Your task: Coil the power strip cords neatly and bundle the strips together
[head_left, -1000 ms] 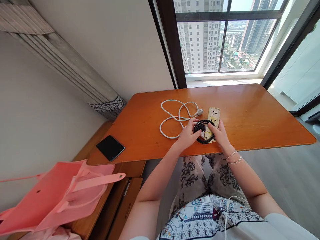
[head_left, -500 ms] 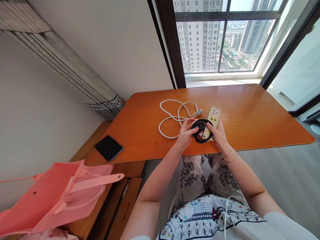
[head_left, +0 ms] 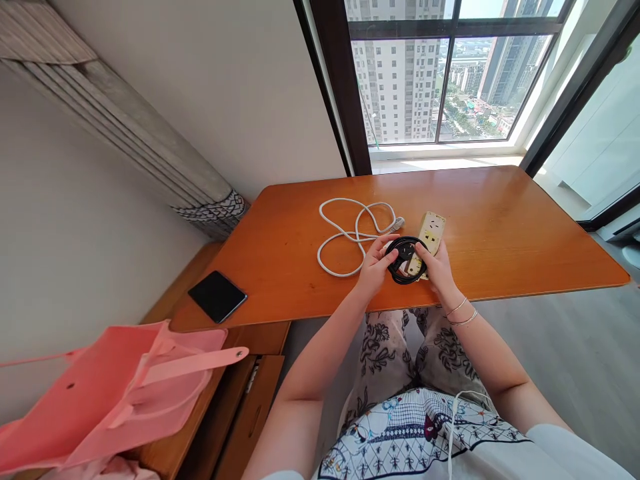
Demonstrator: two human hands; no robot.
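Observation:
In front of me, at the table's near edge, a black cable (head_left: pixel 403 278) is wound into a round coil with a black plug part at its middle. My left hand (head_left: pixel 373 268) pinches the coil's left side between thumb and fingers. My right hand (head_left: pixel 439 268) has its thumb on the right side of the coil, its fingers partly hidden behind. Just behind the coil, tilted against the right hand, is a cream power strip (head_left: pixel 432 231); whether the table bears it I cannot tell. A white cable (head_left: pixel 319 253) lies in loose loops left of the hands, its plug (head_left: pixel 398 224) beyond them.
The wooden table (head_left: pixel 510 233) stands before a window (head_left: pixel 445 87). A black tablet or phone (head_left: pixel 218 296) lies at its left end. Below that, a pink bag (head_left: pixel 115 393) rests on a wooden cabinet (head_left: pixel 250 413). A grey curtain (head_left: pixel 160 147) hangs at the left.
Both hands have shifted slightly right with the coil. The power strip has moved and tilted a little to the right. The white cable lies as before.

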